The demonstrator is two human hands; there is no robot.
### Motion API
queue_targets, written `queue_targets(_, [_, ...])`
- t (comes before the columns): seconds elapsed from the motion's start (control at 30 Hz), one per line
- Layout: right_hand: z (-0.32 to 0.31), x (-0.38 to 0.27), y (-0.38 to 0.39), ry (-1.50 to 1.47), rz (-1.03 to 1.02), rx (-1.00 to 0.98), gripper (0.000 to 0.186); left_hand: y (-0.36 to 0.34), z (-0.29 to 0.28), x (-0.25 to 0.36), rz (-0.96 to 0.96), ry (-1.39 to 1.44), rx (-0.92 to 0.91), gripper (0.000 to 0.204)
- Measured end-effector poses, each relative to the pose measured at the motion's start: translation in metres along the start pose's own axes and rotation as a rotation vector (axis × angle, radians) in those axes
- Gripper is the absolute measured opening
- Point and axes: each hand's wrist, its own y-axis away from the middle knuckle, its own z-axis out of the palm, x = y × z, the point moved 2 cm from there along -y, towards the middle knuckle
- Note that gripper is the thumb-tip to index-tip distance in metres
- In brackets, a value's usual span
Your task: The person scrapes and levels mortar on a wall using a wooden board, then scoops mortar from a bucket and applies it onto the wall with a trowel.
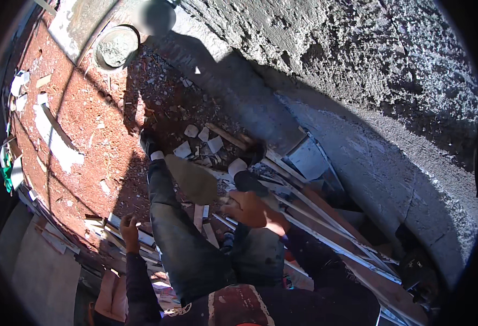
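Note:
My right hand (252, 209) is closed around the handle of a trowel (194, 180). Its broad grey-brown blade points up and to the left, above my lower legs and the rubble. At the lower left, apart from the trowel, my left hand (130, 232) is held with its fingers curled together. A small pale speck shows at its fingertips, too small to name. Farther off at the upper left stands a round bucket (117, 48) with grey wet mortar in it.
Rough grey mortar covers the wall (353, 54) at the upper right. Beside my legs lie long wooden strips (325, 223) and broken pale pieces (215, 144). Reddish soil (97, 125) with scraps spreads to the left. A blurred round shape (157, 17) is near the bucket.

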Motion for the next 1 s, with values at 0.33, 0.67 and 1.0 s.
queue_targets(0.33, [-0.21,0.106,-0.098,-1.188,0.121,0.488,0.023,0.01,-0.035,-0.043,-0.06,-0.012,0.02,0.02])
queue_targets(0.67, [-0.17,-0.131,-0.055,0.164,0.078,0.632,0.03,-0.089,-0.029,0.026,-0.17,0.305,-0.123,0.022])
queue_targets(1.0, [-0.057,-0.158,-0.35,0.731,0.136,0.229,0.033,-0.528,0.063,0.265,0.244,0.436,-0.321,0.054])
